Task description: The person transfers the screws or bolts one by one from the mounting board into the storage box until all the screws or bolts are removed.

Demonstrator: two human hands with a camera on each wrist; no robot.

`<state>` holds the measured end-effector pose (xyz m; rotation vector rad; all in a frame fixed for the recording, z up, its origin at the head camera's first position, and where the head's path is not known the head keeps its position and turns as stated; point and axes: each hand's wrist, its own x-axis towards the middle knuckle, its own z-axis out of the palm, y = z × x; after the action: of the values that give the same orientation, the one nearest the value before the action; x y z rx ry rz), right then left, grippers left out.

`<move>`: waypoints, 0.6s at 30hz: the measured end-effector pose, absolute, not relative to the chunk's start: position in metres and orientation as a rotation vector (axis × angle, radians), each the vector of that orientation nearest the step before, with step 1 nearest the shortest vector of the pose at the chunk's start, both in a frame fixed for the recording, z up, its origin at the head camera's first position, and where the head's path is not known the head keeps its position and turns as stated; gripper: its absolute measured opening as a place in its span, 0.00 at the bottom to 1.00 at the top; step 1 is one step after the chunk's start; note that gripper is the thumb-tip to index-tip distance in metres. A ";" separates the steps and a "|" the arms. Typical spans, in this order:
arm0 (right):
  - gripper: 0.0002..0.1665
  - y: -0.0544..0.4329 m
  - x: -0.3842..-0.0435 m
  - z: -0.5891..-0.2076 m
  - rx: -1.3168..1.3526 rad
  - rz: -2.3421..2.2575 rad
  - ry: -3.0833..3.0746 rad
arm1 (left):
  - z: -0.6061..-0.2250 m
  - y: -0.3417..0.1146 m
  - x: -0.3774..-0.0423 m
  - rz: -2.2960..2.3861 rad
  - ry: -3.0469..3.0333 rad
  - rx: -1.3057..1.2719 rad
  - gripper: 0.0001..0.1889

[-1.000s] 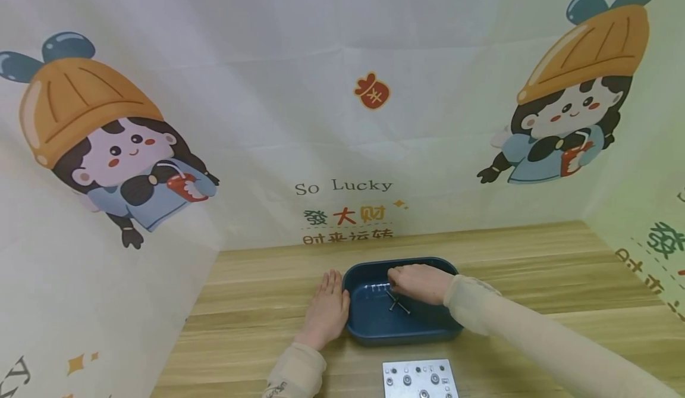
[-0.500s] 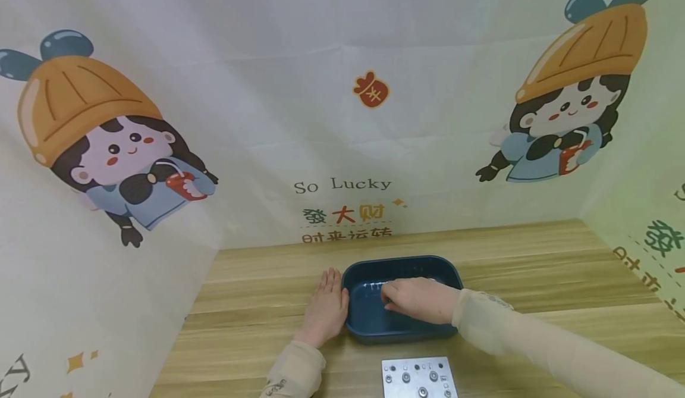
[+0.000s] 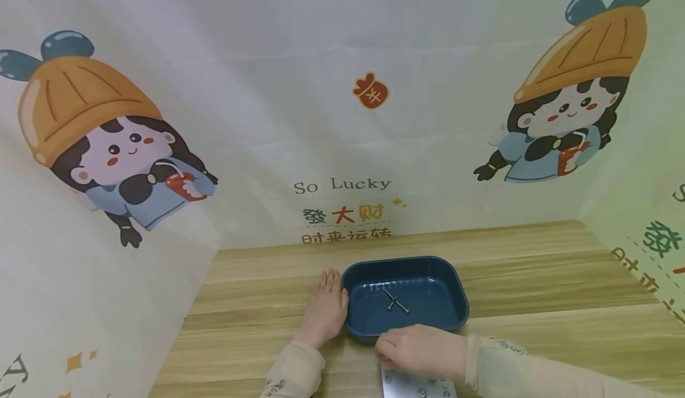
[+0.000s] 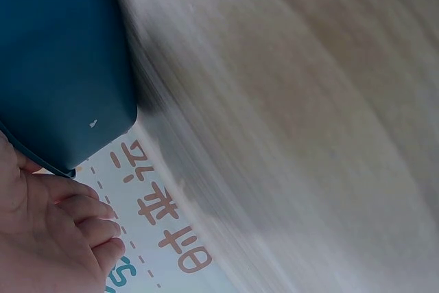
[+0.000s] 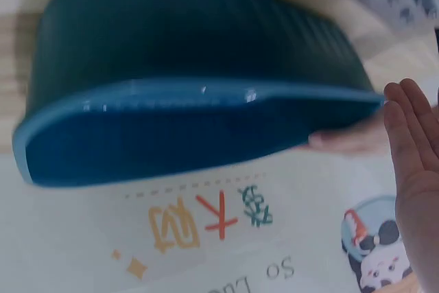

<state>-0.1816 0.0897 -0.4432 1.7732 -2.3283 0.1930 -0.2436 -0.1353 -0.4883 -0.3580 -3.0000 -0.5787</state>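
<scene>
A dark blue rectangular tray (image 3: pixel 433 306) sits on the wooden table. On its floor lie a few slim metal screws (image 3: pixel 398 305), crossing one another. My left hand (image 3: pixel 324 310) rests along the tray's left side with straight fingers, the thumb at the rim; the left wrist view shows this hand (image 4: pixel 51 224) beside the tray wall (image 4: pixel 68 60). Over the tray's near rim is my right hand (image 3: pixel 420 350), fingertips drawn together above a silver metal plate (image 3: pixel 396 387). I cannot tell whether the fingertips hold anything. In the right wrist view, the right fingers (image 5: pixel 411 128) appear at the right edge.
The plate has several round fittings and holes, partly covered by my right hand. White printed cloth (image 3: pixel 257 196) hangs behind the table and along both sides, meeting the wooden tabletop (image 3: pixel 535 279) at its back edge.
My right hand has moved from the back of the tray toward me, across it and over the near rim to the plate. The screws show again. The left hand has stayed in place.
</scene>
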 end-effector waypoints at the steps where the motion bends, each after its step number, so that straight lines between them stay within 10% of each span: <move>1: 0.05 0.090 -0.179 -0.447 1.782 0.181 -2.318 | -0.489 -0.135 -0.244 -0.574 -3.000 -0.360 0.28; 18: 0.10 0.090 -0.170 -0.474 1.831 0.027 -2.321 | -0.485 -0.135 -0.241 -0.583 -3.003 -0.359 0.28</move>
<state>-0.1699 0.0900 -0.4743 1.8314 -2.3212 0.0275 -0.2414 -0.1350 -0.4853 -0.3589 -3.0030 -0.5832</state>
